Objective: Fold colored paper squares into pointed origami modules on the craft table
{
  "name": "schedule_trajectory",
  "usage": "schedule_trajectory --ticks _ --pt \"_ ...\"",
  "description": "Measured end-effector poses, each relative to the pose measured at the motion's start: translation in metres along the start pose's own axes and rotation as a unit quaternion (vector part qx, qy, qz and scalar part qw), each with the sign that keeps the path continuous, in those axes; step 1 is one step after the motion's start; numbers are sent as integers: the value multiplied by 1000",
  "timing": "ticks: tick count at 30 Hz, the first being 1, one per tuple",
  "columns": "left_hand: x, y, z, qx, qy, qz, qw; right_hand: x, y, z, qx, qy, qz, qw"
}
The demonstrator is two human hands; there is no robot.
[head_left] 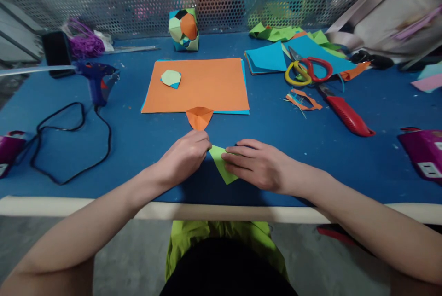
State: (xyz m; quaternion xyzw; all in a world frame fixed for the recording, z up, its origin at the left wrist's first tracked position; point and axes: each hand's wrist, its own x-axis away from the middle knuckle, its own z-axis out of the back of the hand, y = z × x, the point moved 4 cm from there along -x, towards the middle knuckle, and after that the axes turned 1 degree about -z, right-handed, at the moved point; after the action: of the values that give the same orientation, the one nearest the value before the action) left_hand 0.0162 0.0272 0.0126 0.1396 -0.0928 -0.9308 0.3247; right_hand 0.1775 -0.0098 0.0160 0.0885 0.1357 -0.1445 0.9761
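Note:
A light green piece of paper (pixel 221 165) lies on the blue tabletop close to the front edge, partly covered by my fingers. My left hand (pixel 191 152) is closed at the paper's upper left corner, thumb and fingers pinching it. Across its right side lies my right hand (pixel 257 162), palm down with fingers stretched out over the sheet. Just beyond my left hand rests a folded orange paper piece (pixel 199 118). Behind that is a stack of orange sheets (pixel 214 86) with blue beneath, carrying a small green and blue folded piece (pixel 171 78).
At the left stand a blue glue gun (pixel 98 82) with a looping black cord, a phone (pixel 57 52) and purple string (pixel 84 43). A paper ball (pixel 184 30) sits at the back. Rightward lie scissors (pixel 311 70), a red-handled cutter (pixel 350 114), paper scraps (pixel 304 100) and blue paper (pixel 265 59).

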Motion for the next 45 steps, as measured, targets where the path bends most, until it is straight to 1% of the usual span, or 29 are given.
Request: schedule_trajectory --ticks 3,7,10,17,28,32,35,38,41,45 --pt "-1 5 0 -31 -11 -1 999 -1 0 0 -5 5 0 1000" --pt "-1 13 0 -81 -32 35 996 -1 0 -3 -4 -2 2 1000" --pt "-1 18 -1 -96 -44 52 993 1 0 -5 0 -9 0 1000" --pt "0 22 -4 -111 -36 55 992 0 0 -4 0 1 -1 1000" --pt "-1 24 -5 -144 -33 60 987 1 -2 -5 7 -11 -17 1000" --pt "-2 24 -7 -152 -36 67 985 3 0 -6 -5 5 -29 1000" --pt "-3 25 -7 -171 -35 64 983 7 2 -8 2 5 -49 999" --pt "-3 27 -7 -190 -35 58 979 14 7 -7 8 -6 -106 994" --pt "-3 28 -7 -201 -39 57 977 23 12 -2 -12 -3 -158 987" --pt "-4 27 -7 -201 -45 61 977 34 14 3 -19 -11 -173 985"
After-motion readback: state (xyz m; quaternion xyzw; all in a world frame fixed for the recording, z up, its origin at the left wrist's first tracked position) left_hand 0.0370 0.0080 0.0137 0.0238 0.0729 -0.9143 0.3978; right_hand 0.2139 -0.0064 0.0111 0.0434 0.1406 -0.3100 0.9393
